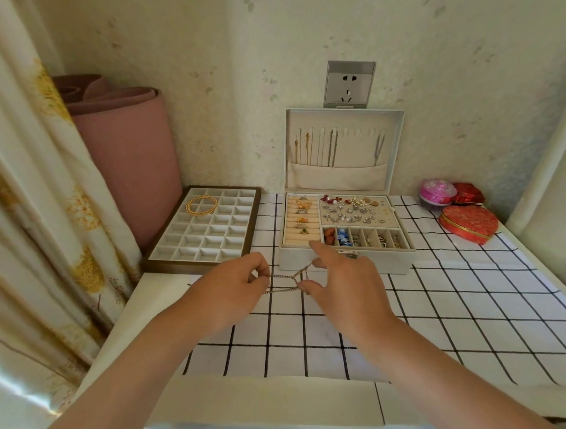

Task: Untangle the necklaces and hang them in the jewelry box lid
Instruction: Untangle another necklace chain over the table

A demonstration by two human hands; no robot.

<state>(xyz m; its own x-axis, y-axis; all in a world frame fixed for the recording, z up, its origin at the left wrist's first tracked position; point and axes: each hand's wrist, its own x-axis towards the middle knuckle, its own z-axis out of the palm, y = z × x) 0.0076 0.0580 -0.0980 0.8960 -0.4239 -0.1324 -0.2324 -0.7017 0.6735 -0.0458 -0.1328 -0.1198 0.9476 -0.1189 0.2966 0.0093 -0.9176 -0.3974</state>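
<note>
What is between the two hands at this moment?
A thin necklace chain, its strands crossing, stretches between them. It is pinched by the left hand and the right hand, above the checked cloth. The head view shows it.

No writing, label, brand or number can be read. The pattern on the red heart-shaped fabric box [468, 223] on the table [155, 306] is too blurred to tell whether it holds any characters.

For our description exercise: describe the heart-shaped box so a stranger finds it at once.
From the open white jewelry box, look right across the black-checked tablecloth. In front of a pink round box lies the red box with gold rim, the only heart shape.
</note>
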